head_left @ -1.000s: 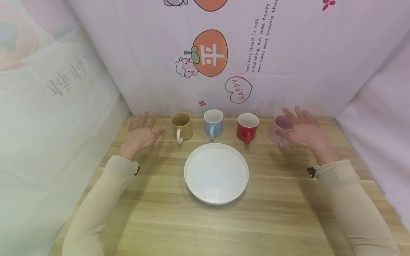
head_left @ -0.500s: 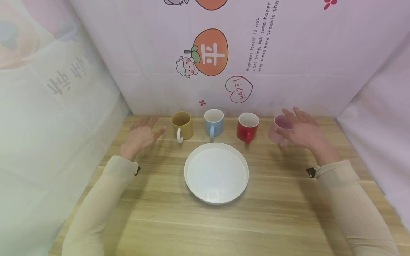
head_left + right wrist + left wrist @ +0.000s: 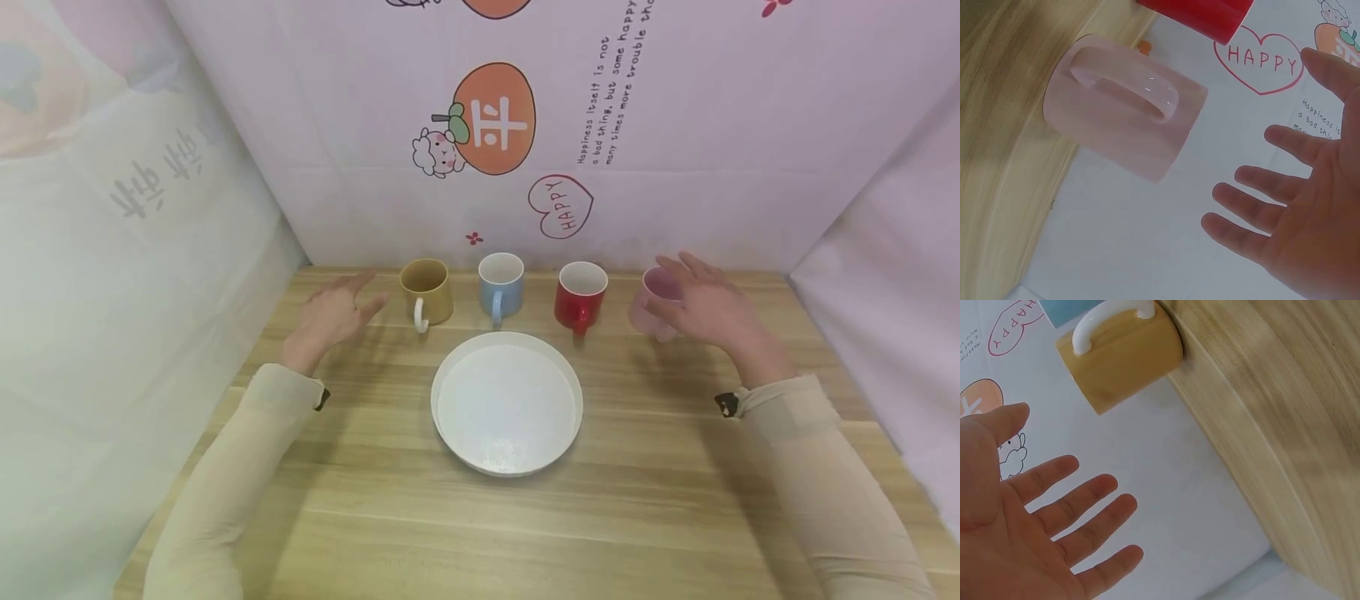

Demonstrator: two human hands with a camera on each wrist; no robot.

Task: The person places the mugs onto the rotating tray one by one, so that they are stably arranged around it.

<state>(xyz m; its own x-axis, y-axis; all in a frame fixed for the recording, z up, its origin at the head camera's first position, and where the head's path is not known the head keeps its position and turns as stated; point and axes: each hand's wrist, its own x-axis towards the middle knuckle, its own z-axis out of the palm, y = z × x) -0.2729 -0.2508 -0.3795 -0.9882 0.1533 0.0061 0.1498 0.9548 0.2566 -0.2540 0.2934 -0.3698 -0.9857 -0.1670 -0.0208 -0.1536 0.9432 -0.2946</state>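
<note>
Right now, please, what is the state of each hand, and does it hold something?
Left hand: open, holding nothing, apart from the yellow mug.
Right hand: open, holding nothing, apart from the pink mug.

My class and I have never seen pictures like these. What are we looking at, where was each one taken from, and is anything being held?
There is no machine here, only a person's bare hands. The head picture comes from a camera worn on the head, looking forward and down; the other two come from cameras on the wrists, each facing its own hand.

On the wooden table, from left to right, stand a yellow mug, blue mug, red mug and pink mug. A round white tray lies nearer the person.

The left hand is near the yellow mug, the right hand near the pink one. Neither holds anything.
</note>
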